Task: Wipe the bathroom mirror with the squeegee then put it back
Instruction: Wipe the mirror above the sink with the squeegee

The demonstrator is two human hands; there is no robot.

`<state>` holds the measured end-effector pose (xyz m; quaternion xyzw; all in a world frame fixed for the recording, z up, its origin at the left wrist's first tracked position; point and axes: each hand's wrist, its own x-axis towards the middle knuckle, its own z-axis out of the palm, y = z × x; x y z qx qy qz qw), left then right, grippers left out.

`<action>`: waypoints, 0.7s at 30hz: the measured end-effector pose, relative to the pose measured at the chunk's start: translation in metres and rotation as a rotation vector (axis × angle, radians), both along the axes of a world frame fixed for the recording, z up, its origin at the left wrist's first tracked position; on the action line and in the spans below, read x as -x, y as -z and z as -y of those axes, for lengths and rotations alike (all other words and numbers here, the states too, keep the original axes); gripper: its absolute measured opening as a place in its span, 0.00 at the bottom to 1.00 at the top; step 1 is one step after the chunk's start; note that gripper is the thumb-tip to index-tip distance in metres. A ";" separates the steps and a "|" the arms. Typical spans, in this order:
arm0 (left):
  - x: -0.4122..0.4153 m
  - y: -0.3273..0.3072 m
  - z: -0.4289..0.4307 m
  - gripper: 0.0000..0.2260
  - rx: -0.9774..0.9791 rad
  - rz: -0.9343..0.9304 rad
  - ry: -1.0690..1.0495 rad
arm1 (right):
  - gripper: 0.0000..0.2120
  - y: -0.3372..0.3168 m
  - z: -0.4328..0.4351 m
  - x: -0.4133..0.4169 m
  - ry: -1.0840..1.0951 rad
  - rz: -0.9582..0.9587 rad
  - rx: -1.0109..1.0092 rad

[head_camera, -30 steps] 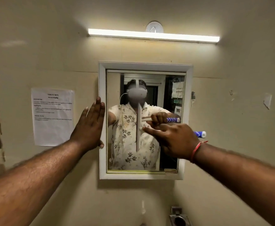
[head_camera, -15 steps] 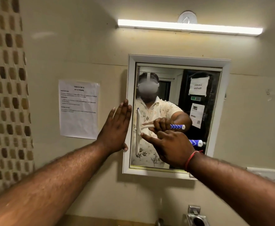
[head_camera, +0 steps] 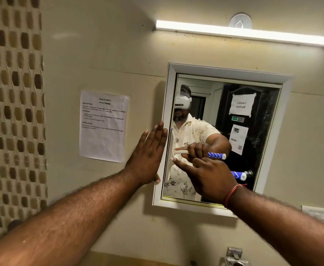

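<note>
A white-framed mirror (head_camera: 286,120) hangs on the beige wall. My right hand (head_camera: 209,178) is shut on the squeegee (head_camera: 239,175), whose blue-and-white handle end sticks out behind my wrist. Its white blade is pressed upright against the glass at the mirror's left edge, mostly hidden by my hands. The forefinger lies stretched along the handle. My left hand (head_camera: 147,156) lies flat, fingers up, against the mirror's left frame and the wall. The glass reflects a person in a patterned shirt holding the squeegee.
A printed paper sheet (head_camera: 103,125) is taped to the wall left of the mirror. A tube light (head_camera: 243,33) glows above it. Brown mosaic tiles (head_camera: 13,112) cover the far left wall. A metal tap fitting (head_camera: 234,258) sits below the mirror, and a white shelf edge (head_camera: 320,213) shows at right.
The squeegee blade has slid left across the glass from the middle to the left edge. The view has turned left, so the mirror now sits further right.
</note>
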<state>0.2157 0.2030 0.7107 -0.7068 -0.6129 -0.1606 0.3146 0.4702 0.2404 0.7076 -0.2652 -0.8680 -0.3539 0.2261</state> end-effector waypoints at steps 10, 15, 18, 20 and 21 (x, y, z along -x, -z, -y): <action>-0.002 0.006 -0.001 0.81 -0.023 -0.002 -0.006 | 0.25 -0.011 0.006 0.012 0.015 0.020 0.048; -0.007 0.009 0.001 0.81 -0.039 0.001 -0.048 | 0.27 -0.012 0.005 0.011 0.025 0.027 0.060; -0.009 0.012 0.002 0.80 -0.044 -0.005 -0.063 | 0.27 -0.011 0.005 0.009 0.015 0.019 0.067; -0.009 0.014 0.003 0.79 -0.047 -0.002 -0.061 | 0.27 -0.012 0.006 0.009 0.013 0.018 0.066; -0.008 0.015 0.004 0.79 -0.048 0.001 -0.058 | 0.26 -0.012 0.006 0.010 0.012 0.020 0.063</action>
